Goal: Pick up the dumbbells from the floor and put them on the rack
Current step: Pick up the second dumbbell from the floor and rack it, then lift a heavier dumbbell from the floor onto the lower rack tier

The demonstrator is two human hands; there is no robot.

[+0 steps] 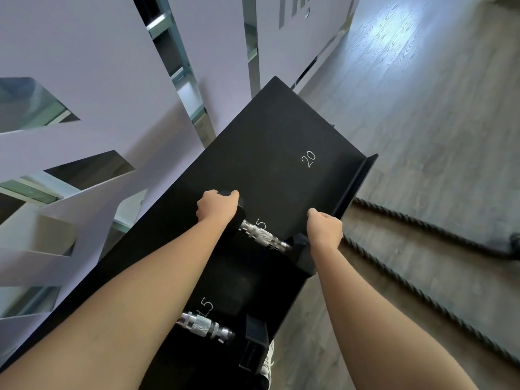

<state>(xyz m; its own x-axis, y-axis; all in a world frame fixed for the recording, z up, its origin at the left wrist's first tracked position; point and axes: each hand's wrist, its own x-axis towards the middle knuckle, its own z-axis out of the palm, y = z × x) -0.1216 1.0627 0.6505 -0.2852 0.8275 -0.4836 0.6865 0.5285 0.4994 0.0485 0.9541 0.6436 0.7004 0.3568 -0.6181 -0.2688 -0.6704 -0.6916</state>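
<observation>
A black dumbbell with a knurled chrome handle point(263, 236) lies across the black rack shelf point(270, 142). My left hand point(215, 206) grips its far head. My right hand point(323, 229) is closed over its near head at the shelf's raised front lip. A second black dumbbell point(205, 325) rests on the shelf nearer to me, under my left forearm, beside a white "15" mark. Farther along, the shelf is bare around a white "20".
A pale cut-out wall panel point(98, 88) stands just behind the rack on the left. Two thick black battle ropes point(416, 291) lie on the grey wood floor point(439, 122) to the right. A white shoe point(267, 367) shows below the rack's edge.
</observation>
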